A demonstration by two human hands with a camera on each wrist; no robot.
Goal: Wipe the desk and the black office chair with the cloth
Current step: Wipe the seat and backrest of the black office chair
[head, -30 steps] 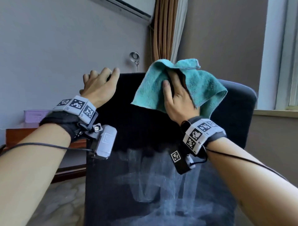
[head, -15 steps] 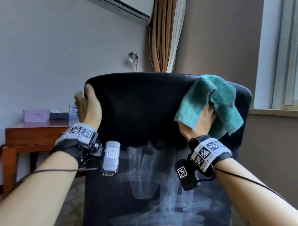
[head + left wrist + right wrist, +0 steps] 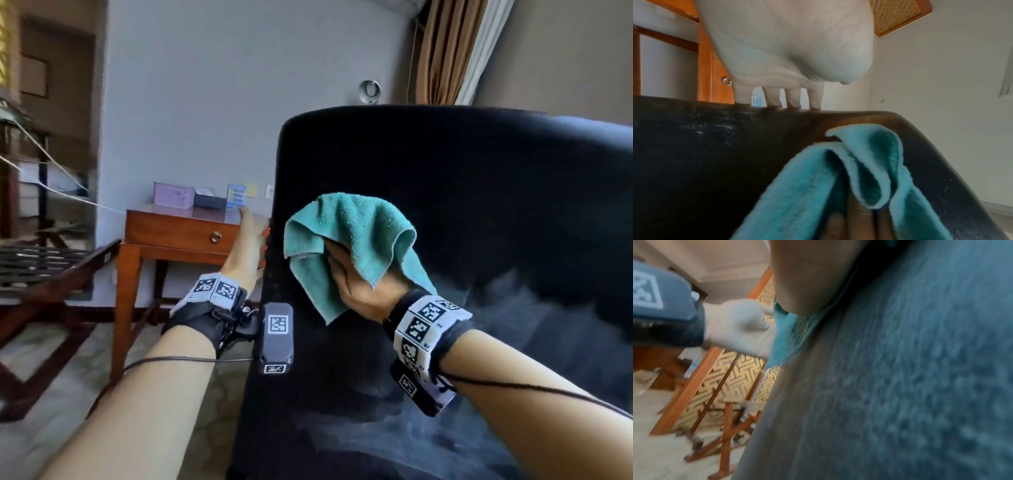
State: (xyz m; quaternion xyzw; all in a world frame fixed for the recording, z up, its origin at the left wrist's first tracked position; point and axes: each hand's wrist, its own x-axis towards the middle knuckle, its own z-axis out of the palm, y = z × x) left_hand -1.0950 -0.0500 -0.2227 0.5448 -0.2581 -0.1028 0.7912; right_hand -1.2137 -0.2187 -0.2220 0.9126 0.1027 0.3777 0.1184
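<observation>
Teal terry cloth (image 3: 352, 236), 1 piece, sits bunched in the right hand (image 3: 356, 284), whose fingers curl round it and press it on the backrest of the 1 black office chair (image 3: 479, 205), near its left edge. The left hand (image 3: 248, 246) steadies that edge, its 4 fingers (image 3: 774, 99) hooked over the rim. To wipe well, I would flatten the cloth under the palm, keep the chair braced, and overlap strokes across the pale smears lower down. Behind stands 1 wooden desk (image 3: 178, 229), bearing 1 lilac box (image 3: 173, 195).
</observation>
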